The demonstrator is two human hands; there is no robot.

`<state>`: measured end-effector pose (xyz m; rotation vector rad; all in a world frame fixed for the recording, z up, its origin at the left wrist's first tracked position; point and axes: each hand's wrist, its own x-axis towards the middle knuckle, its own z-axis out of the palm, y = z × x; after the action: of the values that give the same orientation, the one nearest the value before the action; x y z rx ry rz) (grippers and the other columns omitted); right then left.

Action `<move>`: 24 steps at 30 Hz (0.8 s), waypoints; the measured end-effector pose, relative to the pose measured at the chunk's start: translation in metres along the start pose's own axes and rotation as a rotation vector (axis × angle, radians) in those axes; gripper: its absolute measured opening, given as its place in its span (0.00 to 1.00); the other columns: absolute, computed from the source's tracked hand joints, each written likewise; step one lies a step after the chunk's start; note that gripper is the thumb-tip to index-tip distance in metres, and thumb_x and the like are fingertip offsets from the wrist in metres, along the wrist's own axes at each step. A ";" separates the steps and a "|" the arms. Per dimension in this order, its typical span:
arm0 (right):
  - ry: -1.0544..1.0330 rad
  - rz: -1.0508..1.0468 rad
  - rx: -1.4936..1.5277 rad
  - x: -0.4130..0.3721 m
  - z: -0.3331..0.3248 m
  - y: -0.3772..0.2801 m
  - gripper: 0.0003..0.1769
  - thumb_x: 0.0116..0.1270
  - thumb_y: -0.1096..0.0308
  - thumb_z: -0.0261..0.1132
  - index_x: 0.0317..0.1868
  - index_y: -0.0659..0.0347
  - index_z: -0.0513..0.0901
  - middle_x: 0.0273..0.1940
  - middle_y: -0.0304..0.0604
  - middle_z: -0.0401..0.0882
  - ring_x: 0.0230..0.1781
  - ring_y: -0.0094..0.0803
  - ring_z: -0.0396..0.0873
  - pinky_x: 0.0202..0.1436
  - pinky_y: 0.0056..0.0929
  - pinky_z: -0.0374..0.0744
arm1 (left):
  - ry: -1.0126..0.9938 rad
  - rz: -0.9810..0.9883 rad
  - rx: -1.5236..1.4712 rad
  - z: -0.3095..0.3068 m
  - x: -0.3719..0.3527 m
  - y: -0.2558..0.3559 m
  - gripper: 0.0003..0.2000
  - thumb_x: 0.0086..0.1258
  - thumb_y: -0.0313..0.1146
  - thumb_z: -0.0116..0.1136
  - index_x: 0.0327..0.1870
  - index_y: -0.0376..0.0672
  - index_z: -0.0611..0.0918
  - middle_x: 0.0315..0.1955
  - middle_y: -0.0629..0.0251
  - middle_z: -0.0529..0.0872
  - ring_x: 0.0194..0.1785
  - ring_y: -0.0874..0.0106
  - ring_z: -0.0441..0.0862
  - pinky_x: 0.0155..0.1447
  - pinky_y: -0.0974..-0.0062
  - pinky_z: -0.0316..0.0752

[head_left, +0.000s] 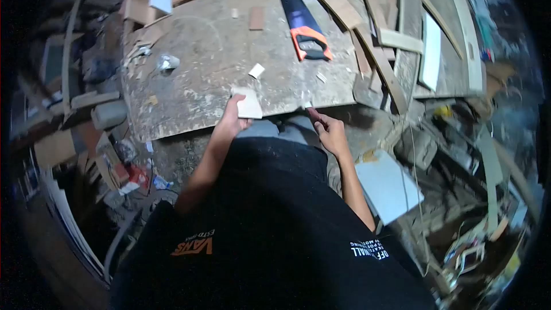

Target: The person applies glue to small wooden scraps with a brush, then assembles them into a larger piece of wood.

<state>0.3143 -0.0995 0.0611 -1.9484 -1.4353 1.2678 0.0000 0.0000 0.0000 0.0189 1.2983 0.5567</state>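
My left hand [231, 118] grips a small pale square of wood [248, 103] at the front edge of a dusty wooden worktop [201, 74]. My right hand [330, 132] is just below that edge, fingers closed on a thin red pencil-like tool [311, 112] whose tip points up at the board edge. A handsaw with an orange and black handle [310, 43] lies on the worktop beyond my right hand.
Small wood offcuts [256, 70] and a crumpled bit of foil [167, 63] lie on the worktop. Curved wooden strips [373, 51] and a white panel [430, 51] lie right. A pale board [387, 183] rests on the floor amid scrap.
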 end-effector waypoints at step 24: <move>-0.070 -0.202 -0.008 0.183 0.169 -0.146 0.18 0.69 0.62 0.69 0.52 0.68 0.84 0.35 0.46 0.88 0.31 0.29 0.85 0.38 0.29 0.80 | -0.201 0.247 1.373 -0.194 -0.059 0.159 0.35 0.71 0.65 0.55 0.55 0.34 0.84 0.42 0.46 0.89 0.45 0.59 0.86 0.52 0.64 0.78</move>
<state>0.1043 0.0911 0.0078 -1.7286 -1.6279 1.2495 -0.2461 0.0584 0.0478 1.3404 1.2622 -0.2227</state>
